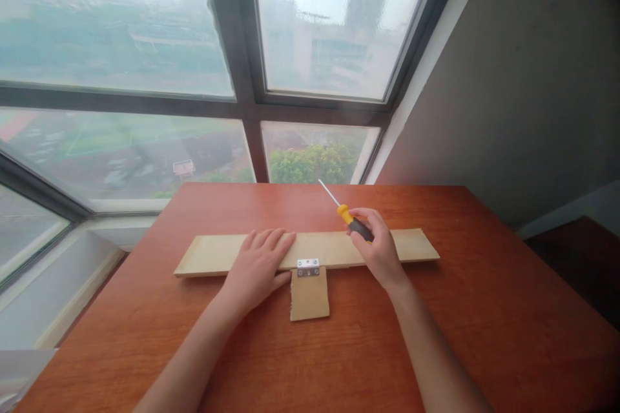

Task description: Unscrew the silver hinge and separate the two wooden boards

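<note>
A long pale wooden board (320, 246) lies crosswise on the table. My left hand (256, 264) rests on it left of the middle, fingers stretched out and the thumb beside a small wooden piece (310, 300). A silver metal hinge (309, 267) joins the small piece to the board's near edge, with screw heads showing in both leaves. My right hand (380, 245) is closed around a screwdriver (361, 228) with a yellow and black handle. Its thin shaft points up and to the left, away from the hinge, and the tip is apart from the wood.
The reddish-brown wooden table (252, 361) spreads out under the boards. Behind its far edge stand grey-framed windows (249, 110). A grey wall (513, 97) slopes along the right side, with a dark brown surface (576, 258) at the far right.
</note>
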A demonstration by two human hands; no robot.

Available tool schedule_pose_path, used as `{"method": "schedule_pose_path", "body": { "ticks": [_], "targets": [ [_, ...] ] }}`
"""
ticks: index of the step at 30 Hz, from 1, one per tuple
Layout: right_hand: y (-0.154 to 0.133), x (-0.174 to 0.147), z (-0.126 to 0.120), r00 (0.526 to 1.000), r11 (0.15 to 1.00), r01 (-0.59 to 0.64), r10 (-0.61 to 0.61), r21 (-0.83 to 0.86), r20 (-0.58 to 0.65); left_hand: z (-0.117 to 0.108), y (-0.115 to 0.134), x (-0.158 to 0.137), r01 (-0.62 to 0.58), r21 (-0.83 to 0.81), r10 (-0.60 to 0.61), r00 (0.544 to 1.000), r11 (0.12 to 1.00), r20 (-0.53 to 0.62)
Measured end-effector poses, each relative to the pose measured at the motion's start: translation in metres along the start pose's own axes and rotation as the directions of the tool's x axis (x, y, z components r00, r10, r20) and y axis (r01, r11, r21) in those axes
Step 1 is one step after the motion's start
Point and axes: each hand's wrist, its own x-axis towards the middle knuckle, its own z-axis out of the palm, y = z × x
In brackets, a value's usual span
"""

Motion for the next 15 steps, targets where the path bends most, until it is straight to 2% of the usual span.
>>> {"method": "schedule_pose_path", "body": {
  "ticks": [6,10,15],
  "targets": [
    [-0.007,-0.002,-0.001,0.998,0.991,-0.049,0.054,0.126,-0.031,0.000,0.000,0.000,0.005,-0.020,-0.006,1.000,1.000,-0.024],
    [-0.010,-0.003,0.005,0.990,0.979,-0.024,0.051,0.204,-0.128,0.002,0.000,0.001,0.021,-0.020,-0.021,1.000,1.000,-0.019],
    [-0.018,-0.007,0.011,0.958,0.960,0.068,0.013,0.272,-0.285,0.008,0.002,0.004,0.085,-0.049,-0.090,0.990,0.995,-0.108]
  ]
}}
